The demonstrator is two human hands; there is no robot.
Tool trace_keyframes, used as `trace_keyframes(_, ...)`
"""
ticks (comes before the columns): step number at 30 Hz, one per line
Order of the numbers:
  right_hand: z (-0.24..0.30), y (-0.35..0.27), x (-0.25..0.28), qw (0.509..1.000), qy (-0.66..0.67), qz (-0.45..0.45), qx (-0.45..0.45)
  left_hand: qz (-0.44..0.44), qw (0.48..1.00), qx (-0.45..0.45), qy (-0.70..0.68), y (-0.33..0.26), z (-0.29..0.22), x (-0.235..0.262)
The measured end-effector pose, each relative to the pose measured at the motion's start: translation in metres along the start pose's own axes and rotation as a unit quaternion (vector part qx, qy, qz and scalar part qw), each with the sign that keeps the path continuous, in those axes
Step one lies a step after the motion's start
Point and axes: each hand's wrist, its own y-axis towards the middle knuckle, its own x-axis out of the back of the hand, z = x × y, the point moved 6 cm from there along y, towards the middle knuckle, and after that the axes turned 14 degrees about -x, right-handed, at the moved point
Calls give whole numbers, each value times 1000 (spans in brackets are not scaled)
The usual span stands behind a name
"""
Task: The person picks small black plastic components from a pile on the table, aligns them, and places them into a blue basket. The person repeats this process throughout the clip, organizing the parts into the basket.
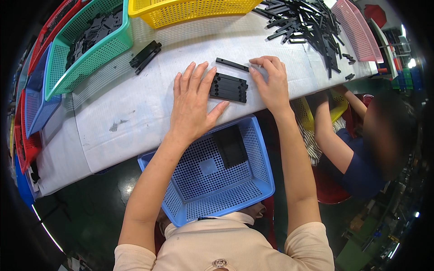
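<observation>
**Two hands square up a row of black strips at the table edge**

A small batch of flat black plastic strips [228, 87] lies side by side on the white table [135, 104], close to its near edge, apparently packed tight so the ends line up. The left hand [193, 101] lies flat against the batch's left side, its grip spread wide, fingers straight and thumb stretched toward the near edge of the strips; it pinches nothing and seems to act as a stop. The right hand [270, 81] bears on the right end with fingers curled and loosely together, fingertips touching the strips, nothing enclosed.

One loose strip [232, 64] rests just beyond the batch. A blue basket [253, 180] on the person's lap sits directly below the table edge and already holds a stack of black pieces [230, 145]. Farther off lie a heap of strips [307, 22], a teal basket [97, 56] and a yellow basket [181, 13].
</observation>
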Motion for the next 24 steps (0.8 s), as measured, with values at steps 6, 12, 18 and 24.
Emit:
trace_keyframes(6,9,4,-8,998,-34,21,48,1,1000,0,-4,1,0,2)
trace_keyframes(12,18,1,-7,995,-26,-4,101,-1,1000,-1,-6,1,0,2)
trace_keyframes(18,14,11,-10,995,-47,-25,89,0,1000,-4,0,1,0,2)
trace_keyframes(24,22,7,-12,977,-106,-47,177,4,1000,-3,5,0,0,2)
